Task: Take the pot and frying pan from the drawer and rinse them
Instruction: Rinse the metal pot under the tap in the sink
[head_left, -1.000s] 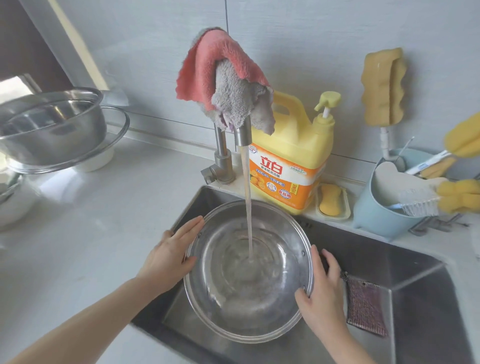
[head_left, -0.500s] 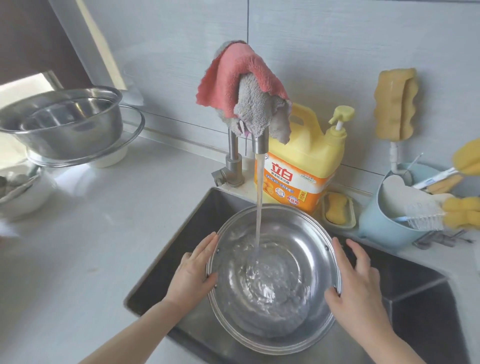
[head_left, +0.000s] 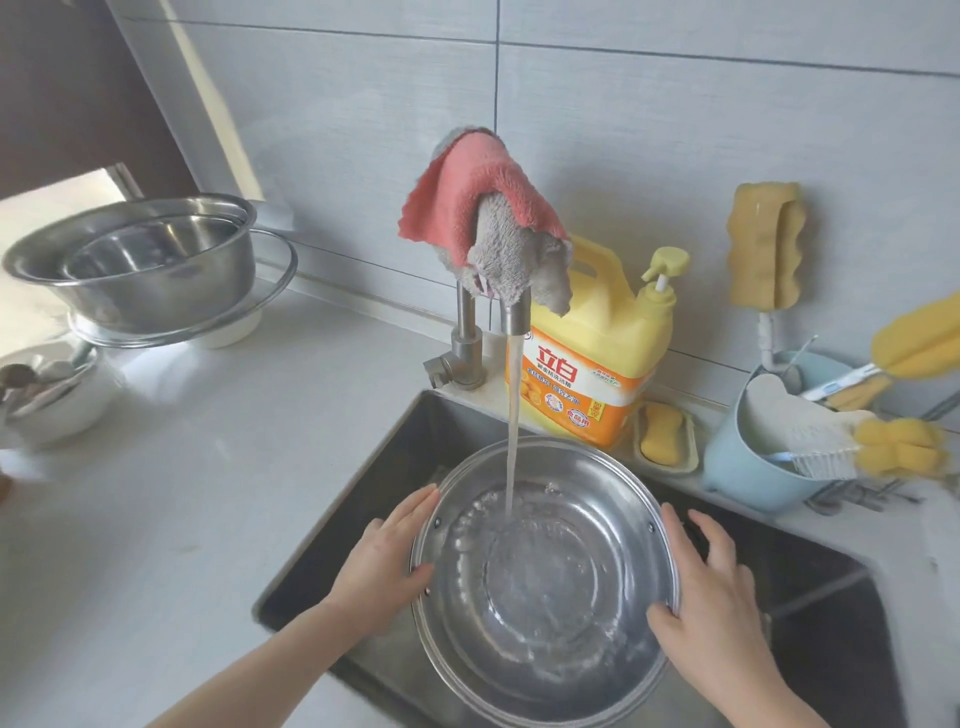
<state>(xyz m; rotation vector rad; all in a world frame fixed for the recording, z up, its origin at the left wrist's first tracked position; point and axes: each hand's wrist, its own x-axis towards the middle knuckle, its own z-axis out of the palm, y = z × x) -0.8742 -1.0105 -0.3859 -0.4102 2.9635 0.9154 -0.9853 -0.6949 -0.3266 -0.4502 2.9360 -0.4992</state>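
I hold a round stainless steel pot (head_left: 561, 597) over the dark sink (head_left: 395, 467), under the tap (head_left: 514, 317). A stream of water (head_left: 511, 441) runs into the pot and lands near its far side, where it splashes and pools. My left hand (head_left: 384, 561) holds the pot's left side, thumb on the rim and fingers along the outside. On the right side, my right hand (head_left: 711, 587) holds it the same way, with the fingers spread. No frying pan is in view.
A pink and grey cloth (head_left: 488, 228) hangs over the tap. Behind the sink are a yellow detergent bottle (head_left: 597, 364), a sponge dish (head_left: 662, 434) and a blue brush holder (head_left: 748, 457). Stacked steel bowls (head_left: 140, 265) and a white bowl (head_left: 57, 400) stand on the left counter.
The stream hit the middle of the pot before and now lands nearer its far side. More water swirls in the pot. Both hands keep their hold.
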